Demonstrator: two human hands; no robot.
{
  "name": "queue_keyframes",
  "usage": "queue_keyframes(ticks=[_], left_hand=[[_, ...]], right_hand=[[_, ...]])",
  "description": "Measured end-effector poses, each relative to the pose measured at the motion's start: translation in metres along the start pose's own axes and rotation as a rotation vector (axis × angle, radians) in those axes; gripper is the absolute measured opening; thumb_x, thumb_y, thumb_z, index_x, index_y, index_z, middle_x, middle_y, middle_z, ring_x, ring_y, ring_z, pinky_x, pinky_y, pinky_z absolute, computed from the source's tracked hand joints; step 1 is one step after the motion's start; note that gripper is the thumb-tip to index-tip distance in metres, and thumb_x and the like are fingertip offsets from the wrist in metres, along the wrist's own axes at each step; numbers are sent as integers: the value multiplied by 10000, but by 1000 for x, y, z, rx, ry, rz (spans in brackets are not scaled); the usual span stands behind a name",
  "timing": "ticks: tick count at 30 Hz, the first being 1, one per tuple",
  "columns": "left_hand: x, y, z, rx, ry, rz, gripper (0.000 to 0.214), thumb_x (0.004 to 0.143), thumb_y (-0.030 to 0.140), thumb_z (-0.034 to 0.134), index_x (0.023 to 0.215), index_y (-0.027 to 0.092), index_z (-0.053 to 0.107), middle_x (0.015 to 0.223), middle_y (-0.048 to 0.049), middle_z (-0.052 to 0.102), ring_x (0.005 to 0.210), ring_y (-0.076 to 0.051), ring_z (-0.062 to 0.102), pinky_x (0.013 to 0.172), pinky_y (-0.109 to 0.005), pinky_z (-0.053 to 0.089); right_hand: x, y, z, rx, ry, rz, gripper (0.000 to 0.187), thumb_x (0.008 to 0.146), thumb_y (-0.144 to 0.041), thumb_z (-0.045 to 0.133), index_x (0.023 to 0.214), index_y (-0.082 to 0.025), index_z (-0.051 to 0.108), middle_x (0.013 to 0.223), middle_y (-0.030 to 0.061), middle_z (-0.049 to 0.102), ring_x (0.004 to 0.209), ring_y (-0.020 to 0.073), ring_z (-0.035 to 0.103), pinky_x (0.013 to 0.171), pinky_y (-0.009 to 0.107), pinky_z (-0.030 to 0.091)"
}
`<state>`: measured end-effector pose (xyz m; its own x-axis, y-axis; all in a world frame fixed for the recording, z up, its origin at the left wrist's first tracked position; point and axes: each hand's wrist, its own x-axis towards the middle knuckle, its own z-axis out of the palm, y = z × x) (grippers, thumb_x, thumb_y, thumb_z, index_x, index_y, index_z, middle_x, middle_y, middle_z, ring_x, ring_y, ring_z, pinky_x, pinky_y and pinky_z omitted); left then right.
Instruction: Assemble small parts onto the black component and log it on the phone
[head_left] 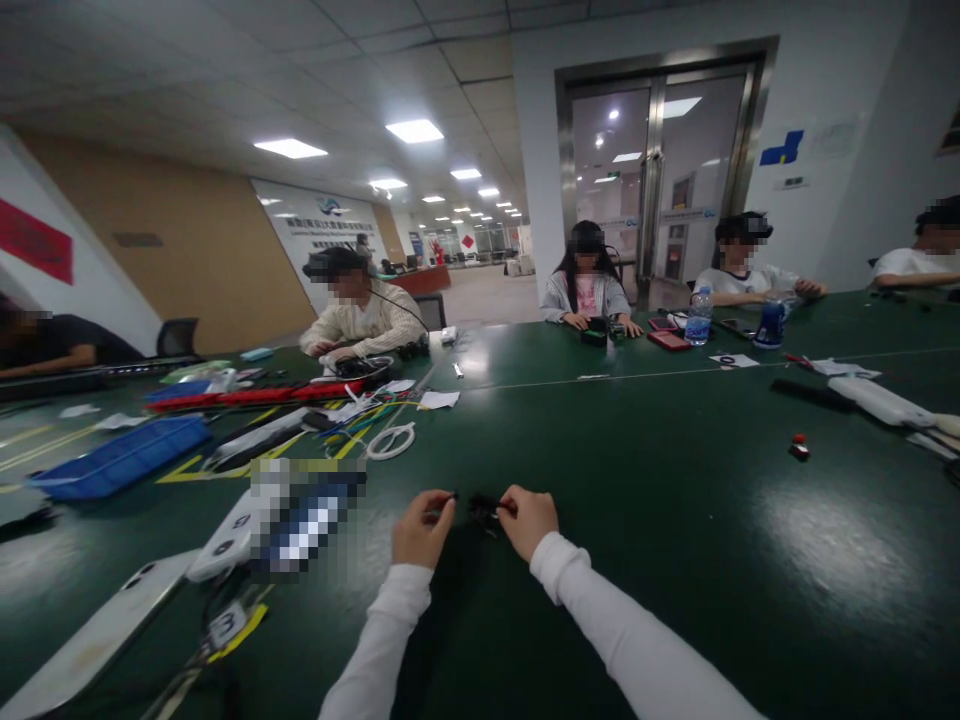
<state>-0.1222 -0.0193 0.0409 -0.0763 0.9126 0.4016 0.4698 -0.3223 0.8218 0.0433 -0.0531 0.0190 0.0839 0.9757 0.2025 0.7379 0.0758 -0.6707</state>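
Over the dark green table (637, 560), my left hand (422, 530) is closed in a pinch, with a tiny dark tip showing at its fingertips; it is too small to name. My right hand (531, 520) pinches the right side of a small black bundle (482, 510), which looks like a dark clump of loose parts or short cable. Its kind is hard to make out. The bundle lies between both hands, nearer the right one, and a narrow gap separates it from my left fingertips.
To the left lie white-cased devices (232, 535), a blue tray (124, 458), a coiled white cable (391, 441) and several wires. A small red-and-white object (799, 447) sits at right. Water bottle (699, 318) and several seated people are across the table.
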Motion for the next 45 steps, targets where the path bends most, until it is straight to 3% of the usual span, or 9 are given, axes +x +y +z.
queue_keyframes(ticks=[5, 11, 17, 22, 26, 45], left_hand=[[-9, -15, -44, 132, 86, 69, 203, 540, 333, 637, 707, 224, 603, 706, 0, 623, 626, -157, 574, 549, -241, 459], [-18, -12, -55, 233, 139, 160, 233, 527, 333, 628, 729, 218, 621, 725, -23, 619, 595, -151, 554, 545, -242, 445], [-21, -25, -61, 468, 82, 230, 226, 646, 359, 510, 775, 202, 609, 751, -22, 612, 652, -144, 557, 557, -236, 442], [-24, -38, -65, 602, 106, 237, 237, 693, 360, 470, 800, 196, 602, 756, -19, 604, 659, -131, 556, 569, -227, 442], [-25, -39, -64, 621, 58, 249, 243, 698, 369, 466, 794, 193, 602, 762, -21, 606, 662, -130, 561, 560, -222, 441], [-24, -37, -62, 622, 56, 258, 258, 708, 393, 458, 789, 197, 606, 756, -21, 606, 654, -130, 559, 564, -226, 448]], right_hand=[[-3, -42, 40, 6, -69, -39, 132, 769, -258, 452, 843, -242, 560, 835, 14, 657, 799, 188, 578, 728, 306, 296], [-6, -73, 62, 22, -117, -35, 168, 775, -275, 421, 859, -236, 561, 844, 40, 660, 821, 195, 569, 743, 324, 264], [-9, -76, 64, 54, -48, -17, 134, 744, -256, 464, 788, -243, 591, 791, 23, 670, 799, 181, 579, 731, 308, 260], [-9, -76, 62, 66, -31, -14, 145, 748, -257, 463, 766, -237, 605, 755, 25, 673, 771, 169, 584, 716, 300, 259], [-9, -76, 59, 62, -41, -17, 152, 754, -256, 456, 771, -243, 606, 762, 24, 673, 779, 172, 584, 715, 305, 259], [-10, -75, 59, 65, -54, -32, 145, 760, -262, 457, 770, -241, 600, 756, 20, 672, 767, 165, 576, 700, 301, 247]])
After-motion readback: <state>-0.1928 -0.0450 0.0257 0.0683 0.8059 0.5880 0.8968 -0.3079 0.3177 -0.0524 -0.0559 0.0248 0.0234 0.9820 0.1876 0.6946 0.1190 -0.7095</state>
